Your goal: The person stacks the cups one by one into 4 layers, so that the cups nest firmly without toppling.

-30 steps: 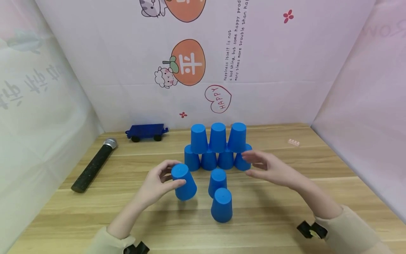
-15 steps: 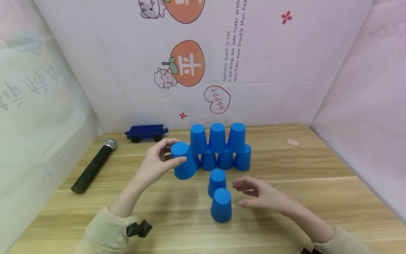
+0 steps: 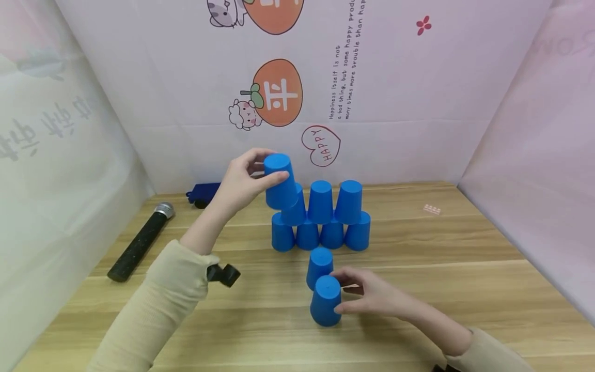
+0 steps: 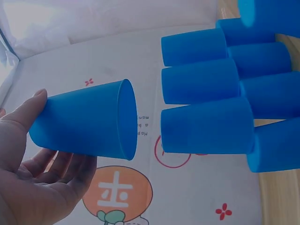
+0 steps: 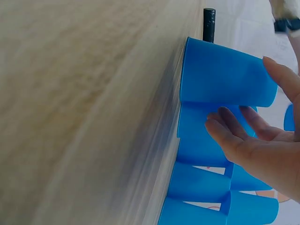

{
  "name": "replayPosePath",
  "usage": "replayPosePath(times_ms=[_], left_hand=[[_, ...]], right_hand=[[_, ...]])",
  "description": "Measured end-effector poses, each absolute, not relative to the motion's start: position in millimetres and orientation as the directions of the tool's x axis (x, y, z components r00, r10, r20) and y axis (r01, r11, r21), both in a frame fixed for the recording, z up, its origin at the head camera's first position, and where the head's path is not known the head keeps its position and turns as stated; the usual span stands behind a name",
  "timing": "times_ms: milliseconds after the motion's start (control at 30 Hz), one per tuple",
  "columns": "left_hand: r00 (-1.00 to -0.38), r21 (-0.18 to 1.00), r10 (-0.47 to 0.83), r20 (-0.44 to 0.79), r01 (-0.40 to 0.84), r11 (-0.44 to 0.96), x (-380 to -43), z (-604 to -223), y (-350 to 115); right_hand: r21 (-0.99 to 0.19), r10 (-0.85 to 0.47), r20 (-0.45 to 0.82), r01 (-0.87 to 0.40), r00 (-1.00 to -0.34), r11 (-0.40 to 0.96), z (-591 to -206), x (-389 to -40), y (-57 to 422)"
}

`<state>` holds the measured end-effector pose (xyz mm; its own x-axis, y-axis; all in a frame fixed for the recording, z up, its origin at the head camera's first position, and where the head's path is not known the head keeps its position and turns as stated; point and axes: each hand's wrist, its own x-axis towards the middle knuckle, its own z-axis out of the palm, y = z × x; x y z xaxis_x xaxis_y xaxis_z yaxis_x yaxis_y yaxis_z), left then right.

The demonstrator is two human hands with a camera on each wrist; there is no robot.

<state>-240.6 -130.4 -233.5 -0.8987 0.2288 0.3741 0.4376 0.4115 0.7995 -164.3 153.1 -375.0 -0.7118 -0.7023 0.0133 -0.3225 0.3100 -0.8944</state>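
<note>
My left hand (image 3: 246,178) holds an upside-down blue cup (image 3: 281,186) in the air, in front of the stack's upper left. In the left wrist view the held cup (image 4: 82,124) is apart from the stacked cups (image 4: 201,126). The stack has three upside-down cups (image 3: 321,201) on a row of several more (image 3: 308,235). Nearer to me, two more upside-down cups stand one behind the other, a rear cup (image 3: 319,263) and a front cup (image 3: 324,308). My right hand (image 3: 372,294) is at the front cup's right side, thumb and fingers spread around it; in the right wrist view the fingers (image 5: 229,129) look apart from it.
A black microphone (image 3: 139,245) lies at the left of the wooden table (image 3: 418,330). Behind my left forearm is a dark blue toy wagon (image 3: 204,192), partly hidden. A small pinkish piece (image 3: 432,209) lies at the back right. Printed cloth walls enclose the table.
My left hand has raised its cup from low over the table to the height of the stack's upper row. My right hand has moved from beside the stack toward me, to the front cup.
</note>
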Motion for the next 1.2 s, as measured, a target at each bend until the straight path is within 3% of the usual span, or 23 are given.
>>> replayPosePath(times_ms=[533,1200], left_hand=[[-0.900,0.809,0.237,0.366,0.434,0.397,-287,-236,-89],[-0.902,0.804,0.242,0.358,0.429,0.411,-297,-242,-81]], right_hand=[[-0.895,-0.701,-0.003,-0.310,-0.713,0.319,-375,-166,144],[-0.902,-0.705,-0.003,-0.303,-0.709,0.308,-376,-166,144]])
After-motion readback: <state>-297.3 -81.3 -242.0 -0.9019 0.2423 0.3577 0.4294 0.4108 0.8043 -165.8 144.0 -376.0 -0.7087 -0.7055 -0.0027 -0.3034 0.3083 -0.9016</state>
